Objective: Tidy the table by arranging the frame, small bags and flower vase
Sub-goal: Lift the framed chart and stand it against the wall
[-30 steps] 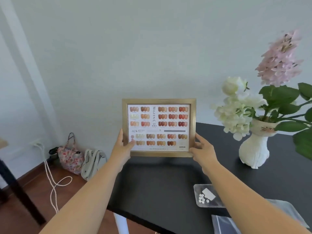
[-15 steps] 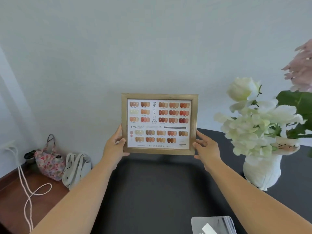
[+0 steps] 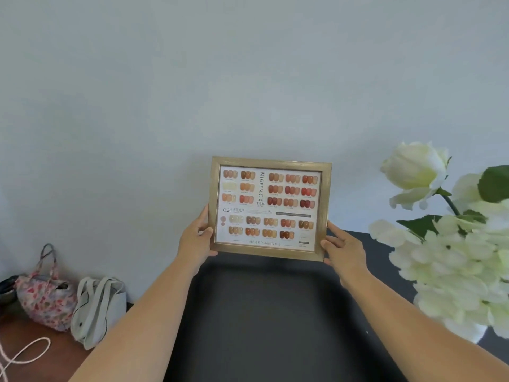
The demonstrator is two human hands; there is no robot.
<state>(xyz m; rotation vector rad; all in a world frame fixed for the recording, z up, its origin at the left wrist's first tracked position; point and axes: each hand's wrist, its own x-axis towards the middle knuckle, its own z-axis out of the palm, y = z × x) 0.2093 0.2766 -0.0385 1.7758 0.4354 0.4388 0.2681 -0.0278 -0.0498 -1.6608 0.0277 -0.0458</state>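
**Frame held upright over the far edge, long side level**

Nearest you, both forearms reach out over the dark table, which is bare between them. The small bags are not in view, so you cannot place them from here.

Further out, your left hand clasps the frame at its lower left corner, thumb on the front face and the rest of the fingers behind the edge. Your right hand clasps the lower right corner the same way, thumb on the front rim. Both hands sit equally near, one at each short side, so neither leads.

The frame stands upright and faces you, its long axis running left to right, very slightly lower on the right. Its bottom edge seems to hang just above the table's far edge, though contact cannot be ruled out from this angle. Straight down and a touch away from your fingers is where it probably goes, near the wall behind.

To your right, the white blooms of the flower vase crowd close to your right wrist; keep that elbow in. Off the table to the left, a floral bag and a pale tote lie on the floor.
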